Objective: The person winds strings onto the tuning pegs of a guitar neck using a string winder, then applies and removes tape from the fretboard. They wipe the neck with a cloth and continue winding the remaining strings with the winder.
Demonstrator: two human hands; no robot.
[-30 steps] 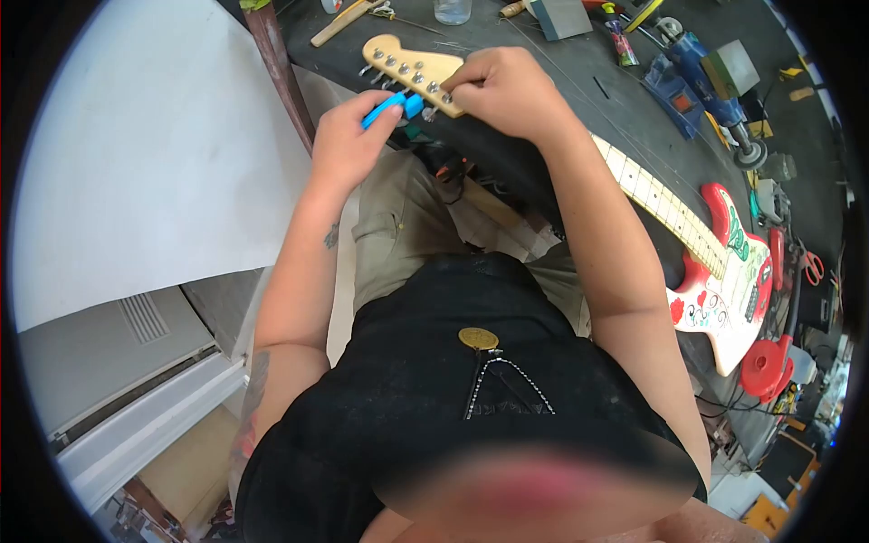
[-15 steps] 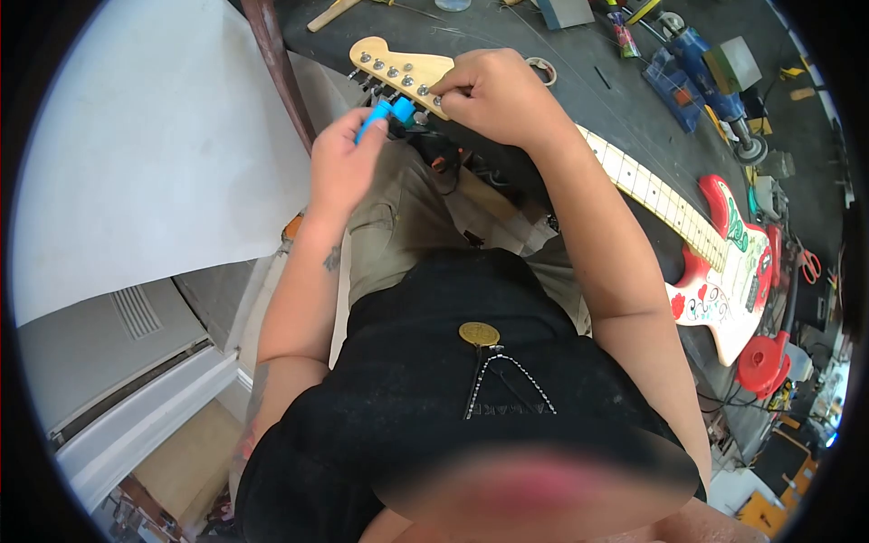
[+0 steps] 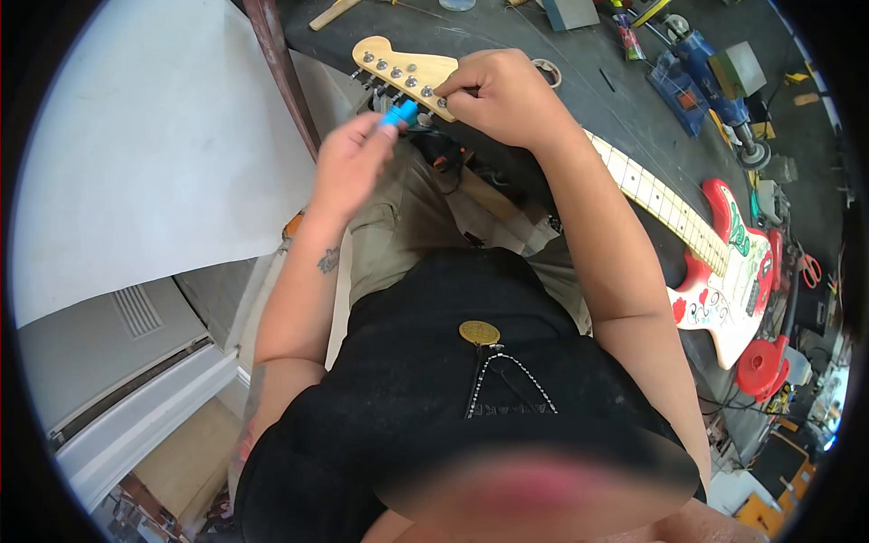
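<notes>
An electric guitar lies across the dark workbench, its pale wooden headstock [image 3: 398, 65] near the bench's front edge and its red and white painted body [image 3: 724, 290] at the right. My left hand [image 3: 348, 167] grips a blue string winder [image 3: 399, 115] set against the tuning pegs under the headstock. My right hand [image 3: 502, 95] rests on the headstock's near end, fingers pinched at a tuner post, apparently on a string.
The workbench [image 3: 579, 81] holds a blue vise [image 3: 692, 77], a wooden handle, a grey block and small tools at the back. Red scissors [image 3: 812, 267] lie at the far right. A large white sheet [image 3: 145, 154] leans at the left, above a white appliance.
My left hand has rotated around the blue winder and now sits lower, blurred with motion. The guitar headstock and my right hand have stayed almost in place.
</notes>
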